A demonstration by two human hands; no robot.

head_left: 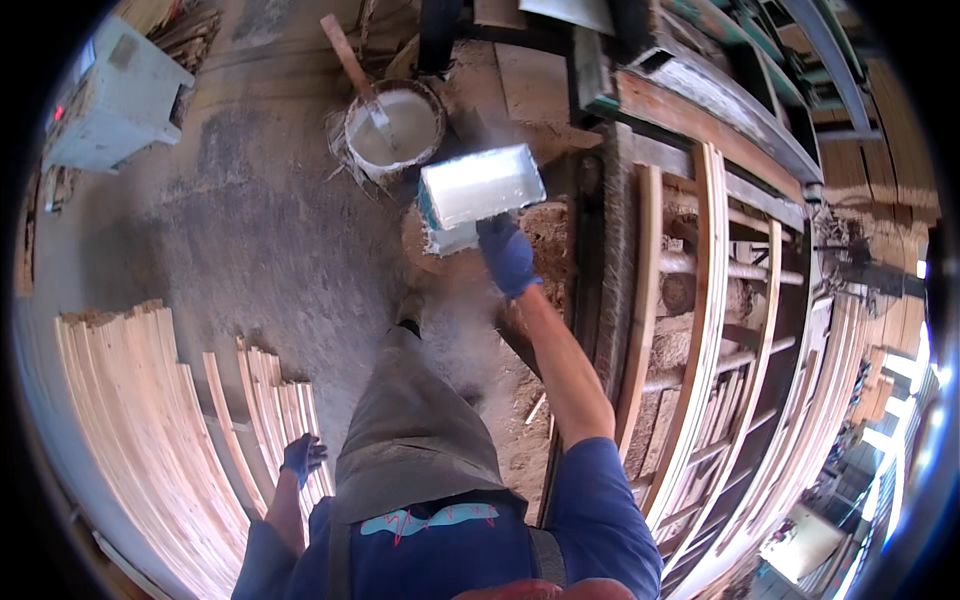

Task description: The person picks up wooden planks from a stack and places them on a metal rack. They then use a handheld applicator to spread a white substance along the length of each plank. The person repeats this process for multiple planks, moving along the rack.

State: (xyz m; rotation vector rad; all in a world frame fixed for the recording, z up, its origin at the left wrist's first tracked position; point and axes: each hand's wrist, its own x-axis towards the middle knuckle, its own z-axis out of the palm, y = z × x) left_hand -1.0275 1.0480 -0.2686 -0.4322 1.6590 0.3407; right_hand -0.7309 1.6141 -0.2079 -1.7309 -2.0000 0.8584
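Note:
My right hand [508,256], in a blue glove, is closed at the near edge of a white-coated rectangular box-shaped thing [483,186] with bluish edges. A dark part, perhaps a handle, shows where the fingers grip. Just beyond it to the left stands a round bucket [412,122] of white liquid, its rim crusted. A wooden-handled paddle or brush [350,58] leans in the bucket. Low at my left side hangs my left hand [303,458], also gloved, fingers a little apart and nothing seen in them. Close by it are narrow wooden strips [262,385].
Long pale boards [150,400] lie stacked at the left. To my right runs a metal roller frame [668,383] bearing long wooden strips [708,300]. A grey cabinet-like box [120,95] stands far left. Sawdust and scraps litter the floor by the frame.

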